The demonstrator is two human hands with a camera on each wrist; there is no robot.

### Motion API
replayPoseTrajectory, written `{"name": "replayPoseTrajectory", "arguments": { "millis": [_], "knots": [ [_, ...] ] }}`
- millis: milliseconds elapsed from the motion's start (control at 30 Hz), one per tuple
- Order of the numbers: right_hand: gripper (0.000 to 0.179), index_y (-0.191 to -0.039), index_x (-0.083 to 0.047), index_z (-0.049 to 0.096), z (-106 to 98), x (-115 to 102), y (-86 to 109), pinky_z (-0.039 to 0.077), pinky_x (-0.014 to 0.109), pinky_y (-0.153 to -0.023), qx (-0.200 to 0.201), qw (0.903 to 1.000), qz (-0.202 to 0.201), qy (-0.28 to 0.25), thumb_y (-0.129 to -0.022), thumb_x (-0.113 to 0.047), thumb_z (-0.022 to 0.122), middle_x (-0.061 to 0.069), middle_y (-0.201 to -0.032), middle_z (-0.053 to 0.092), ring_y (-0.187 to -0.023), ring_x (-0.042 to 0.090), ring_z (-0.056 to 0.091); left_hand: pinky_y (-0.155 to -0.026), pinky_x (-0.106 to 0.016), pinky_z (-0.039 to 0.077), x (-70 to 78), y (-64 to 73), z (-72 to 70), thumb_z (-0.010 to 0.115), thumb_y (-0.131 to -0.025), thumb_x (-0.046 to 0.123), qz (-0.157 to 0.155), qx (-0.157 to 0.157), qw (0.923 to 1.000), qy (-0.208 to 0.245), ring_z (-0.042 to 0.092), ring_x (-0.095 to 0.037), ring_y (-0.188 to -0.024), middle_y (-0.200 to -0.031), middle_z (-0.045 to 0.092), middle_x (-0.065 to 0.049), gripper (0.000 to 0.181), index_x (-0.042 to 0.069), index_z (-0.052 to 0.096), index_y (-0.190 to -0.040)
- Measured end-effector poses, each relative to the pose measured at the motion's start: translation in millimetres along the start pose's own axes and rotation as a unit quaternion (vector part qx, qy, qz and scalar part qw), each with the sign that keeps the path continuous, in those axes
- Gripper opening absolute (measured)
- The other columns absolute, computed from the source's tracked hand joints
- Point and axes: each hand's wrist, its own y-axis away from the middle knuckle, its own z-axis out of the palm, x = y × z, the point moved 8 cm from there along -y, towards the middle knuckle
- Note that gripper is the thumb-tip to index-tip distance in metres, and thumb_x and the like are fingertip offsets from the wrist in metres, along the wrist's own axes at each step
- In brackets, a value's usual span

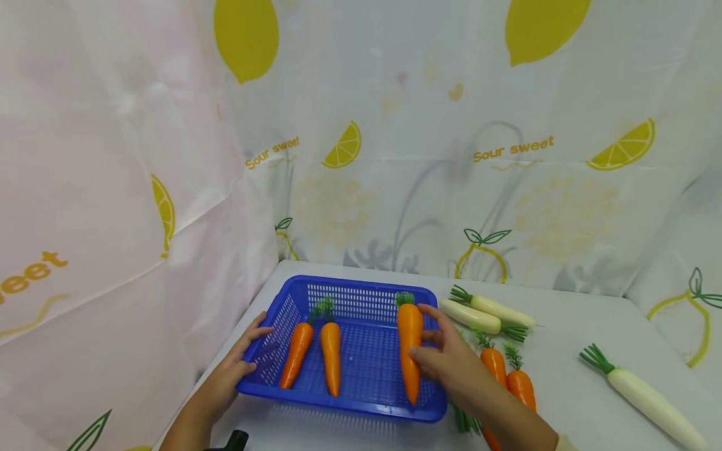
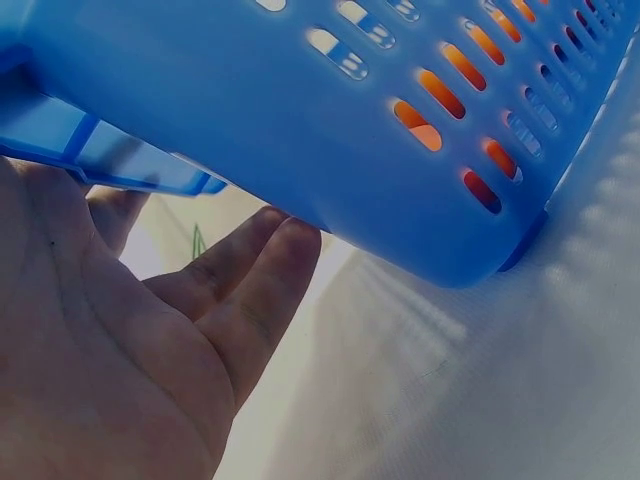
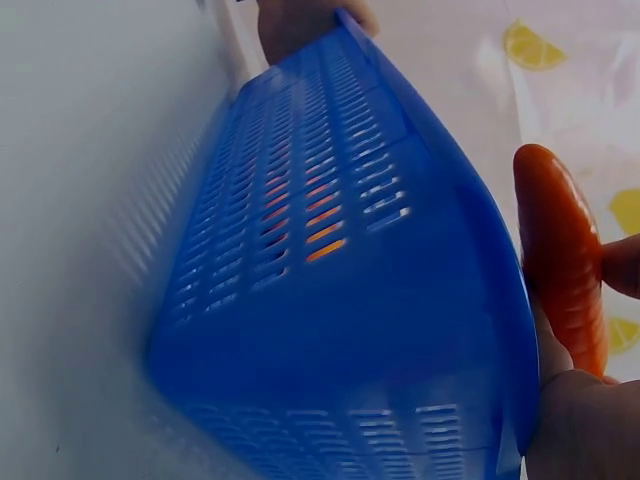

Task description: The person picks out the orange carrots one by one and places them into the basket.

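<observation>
A blue plastic basket (image 1: 361,410) with slotted walls stands on the table. My left hand (image 1: 225,376) holds its left rim, fingertips and thumb at the edge; in the left wrist view the fingers (image 2: 265,285) touch the basket's outside. My right hand (image 1: 451,357) pinches an orange carrot (image 1: 410,338) with a green top between thumb and fingers, over the basket's right side. Two other carrots, one (image 1: 296,356) and another (image 1: 331,358), lie inside on the left. The right wrist view shows the held carrot (image 3: 562,250) above the rim.
Right of the basket lie several carrots (image 1: 520,385), partly hidden by my right forearm. Two white radishes (image 1: 502,309) lie behind them, and another white radish (image 1: 654,401) is at the far right. A lemon-print curtain (image 1: 395,188) borders the white table (image 1: 581,319).
</observation>
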Motion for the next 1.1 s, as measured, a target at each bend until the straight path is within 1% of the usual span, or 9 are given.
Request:
{"name": "replayPoseTrajectory", "arguments": {
  "millis": [167,267,400,533,600,833,967,1100],
  "knots": [
    [0.080,-0.159,-0.030,0.029,8.9,-1.5,-6.3,0.062,0.046,-0.092,-0.006,1.0000,0.004,0.001,-0.094,-0.011,0.071,0.026,-0.138,0.050,-0.104,0.030,0.068,-0.111,-0.086,0.004,-1.1,-0.3,-0.4,0.046,-0.083,-0.001,-0.012,0.005,0.9999,-0.003,-0.012,-0.053,-0.158,-0.178,-0.002,-0.004,0.073,0.012,0.042,-0.155],
    [0.080,-0.159,-0.029,0.031,13.4,-4.7,-9.0,0.062,0.045,-0.091,-0.001,1.0000,0.000,0.008,-0.093,-0.010,0.071,0.026,-0.136,0.051,-0.103,0.030,0.068,-0.110,-0.086,0.004,-1.2,-1.3,2.0,0.046,-0.084,0.000,-0.013,0.000,0.9999,0.001,-0.012,-0.053,-0.158,-0.178,-0.002,-0.003,0.073,0.013,0.042,-0.156],
    [0.079,-0.159,-0.027,0.030,21.6,-14.1,-12.4,0.061,0.048,-0.093,-0.001,0.9999,-0.014,0.007,-0.093,-0.010,0.071,0.027,-0.139,0.051,-0.105,0.032,0.069,-0.109,-0.086,0.005,0.5,-2.9,3.1,0.045,-0.086,0.001,0.001,-0.004,1.0000,-0.005,-0.012,-0.053,-0.158,-0.178,-0.002,-0.002,0.072,0.014,0.042,-0.156],
    [0.081,-0.161,-0.025,0.026,36.7,-23.7,-16.4,0.060,0.049,-0.095,-0.022,0.9995,-0.023,0.003,-0.094,-0.013,0.070,0.029,-0.143,0.047,-0.107,0.032,0.069,-0.109,-0.086,0.005,0.8,-1.6,-0.3,0.045,-0.085,0.000,0.010,0.002,0.9999,-0.009,-0.012,-0.053,-0.158,-0.178,-0.002,-0.002,0.072,0.014,0.042,-0.155],
    [0.081,-0.161,-0.025,0.026,43.2,-26.3,-18.2,0.061,0.048,-0.095,-0.026,0.9994,-0.023,0.005,-0.094,-0.014,0.071,0.028,-0.143,0.047,-0.106,0.031,0.070,-0.109,-0.086,0.007,0.6,-0.9,-1.6,0.046,-0.084,0.000,0.010,0.003,0.9999,-0.013,-0.011,-0.054,-0.158,-0.178,-0.002,-0.003,0.073,0.013,0.042,-0.155],
    [0.082,-0.162,-0.023,0.025,56.3,-25.4,-27.4,0.062,0.048,-0.092,-0.033,0.9990,-0.022,0.019,-0.095,-0.010,0.069,0.028,-0.140,0.046,-0.102,0.030,0.071,-0.108,-0.085,0.013,-1.2,-0.3,-2.0,0.050,-0.083,0.002,-0.003,0.005,0.9999,-0.014,-0.010,-0.054,-0.158,-0.178,-0.001,-0.001,0.075,0.015,0.042,-0.156],
    [0.081,-0.162,-0.024,0.026,60.2,-24.1,-31.3,0.063,0.048,-0.089,-0.035,0.9983,-0.017,0.043,-0.095,-0.010,0.070,0.026,-0.136,0.048,-0.101,0.029,0.071,-0.108,-0.085,0.013,0.2,0.1,-0.9,0.049,-0.083,0.002,0.001,0.002,1.0000,-0.008,-0.010,-0.055,-0.157,-0.178,-0.002,-0.002,0.074,0.014,0.042,-0.156],
    [0.081,-0.162,-0.023,0.027,64.3,-24.0,-35.2,0.063,0.047,-0.088,-0.036,0.9979,-0.012,0.052,-0.094,-0.010,0.070,0.025,-0.133,0.051,-0.101,0.029,0.071,-0.109,-0.085,0.010,2.0,0.4,-0.4,0.048,-0.084,0.001,0.003,-0.001,1.0000,-0.005,-0.011,-0.055,-0.158,-0.178,-0.002,-0.003,0.073,0.013,0.042,-0.156]
  ]
}}
